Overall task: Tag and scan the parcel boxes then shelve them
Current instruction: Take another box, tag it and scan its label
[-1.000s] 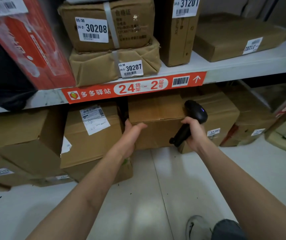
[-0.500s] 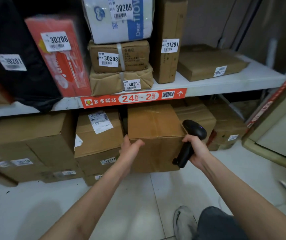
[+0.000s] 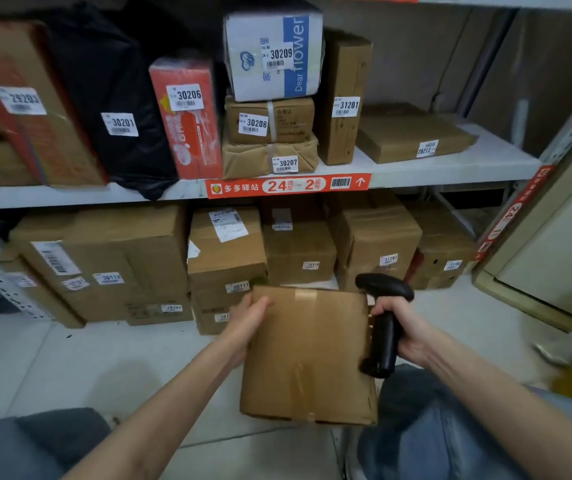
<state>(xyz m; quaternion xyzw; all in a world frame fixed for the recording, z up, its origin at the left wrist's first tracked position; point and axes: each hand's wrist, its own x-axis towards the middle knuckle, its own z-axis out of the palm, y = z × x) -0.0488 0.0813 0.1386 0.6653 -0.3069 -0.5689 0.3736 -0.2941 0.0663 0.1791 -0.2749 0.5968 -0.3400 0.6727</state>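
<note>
A plain brown cardboard box (image 3: 309, 355) with taped seams is held above the floor, in front of the bottom shelf. My left hand (image 3: 250, 320) holds its upper left edge, thumb on the top face. My right hand (image 3: 404, 329) grips a black handheld scanner (image 3: 383, 323) by its handle, pressed against the box's right side. No label shows on the box's visible face.
Labelled parcels fill the white shelf (image 3: 451, 168) marked 24-2 and the floor level below it, with a gap (image 3: 312, 282) between boxes. A cream cabinet (image 3: 554, 254) stands at right. My knees in jeans are at the bottom corners.
The box has come out of the bottom row toward me and now hangs over the floor between my hands. The view has pulled back from the shelf.
</note>
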